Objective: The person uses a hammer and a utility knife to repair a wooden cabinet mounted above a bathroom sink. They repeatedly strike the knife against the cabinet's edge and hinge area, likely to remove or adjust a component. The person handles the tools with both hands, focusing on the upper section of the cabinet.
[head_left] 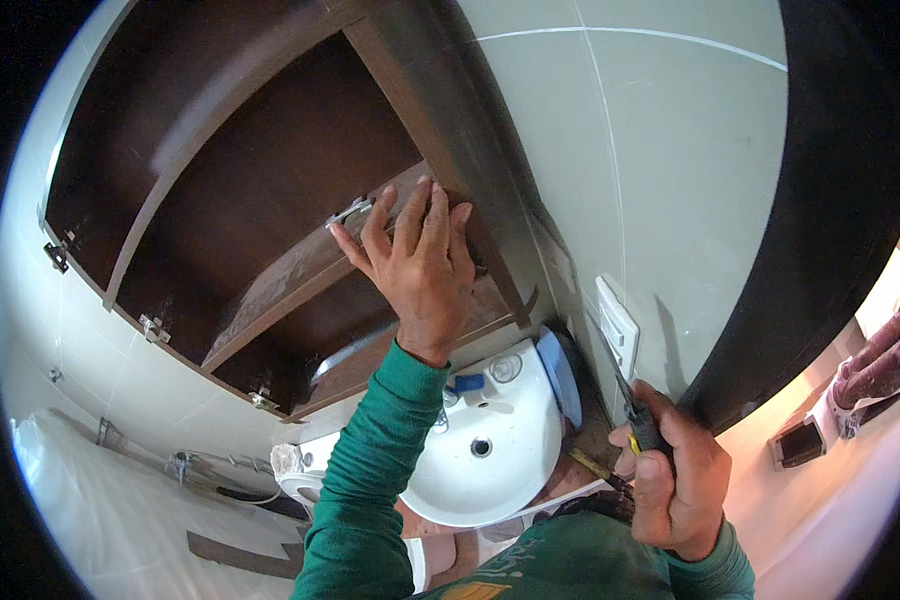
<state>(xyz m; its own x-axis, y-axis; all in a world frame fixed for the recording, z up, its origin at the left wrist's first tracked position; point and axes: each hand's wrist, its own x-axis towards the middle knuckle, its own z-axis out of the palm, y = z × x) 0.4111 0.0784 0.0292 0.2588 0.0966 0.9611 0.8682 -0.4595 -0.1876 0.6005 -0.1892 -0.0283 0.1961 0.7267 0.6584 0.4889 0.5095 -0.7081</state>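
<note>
My left hand (422, 255) is raised to a dark brown wooden cabinet (395, 85), fingers spread flat along one of its inner boards. A small metal hinge piece (350, 212) sits by the outer fingertips. In my right hand (680, 480), at the lower right, is a screwdriver (642, 418) with a black and yellow handle. Its thin shaft points up and to the left, in front of a white wall switch plate (618, 325); whether the tip touches anything cannot be told. Several more metal hinges, such as one (155, 328), line the cabinet's left edge.
Below the cabinet is a white washbasin (485, 460) with a blue object (467, 383) on its back rim. A light blue panel (560, 375) leans at its right. Plastic sheeting (120, 510) hangs lower left. A dark door edge (830, 200) stands at right.
</note>
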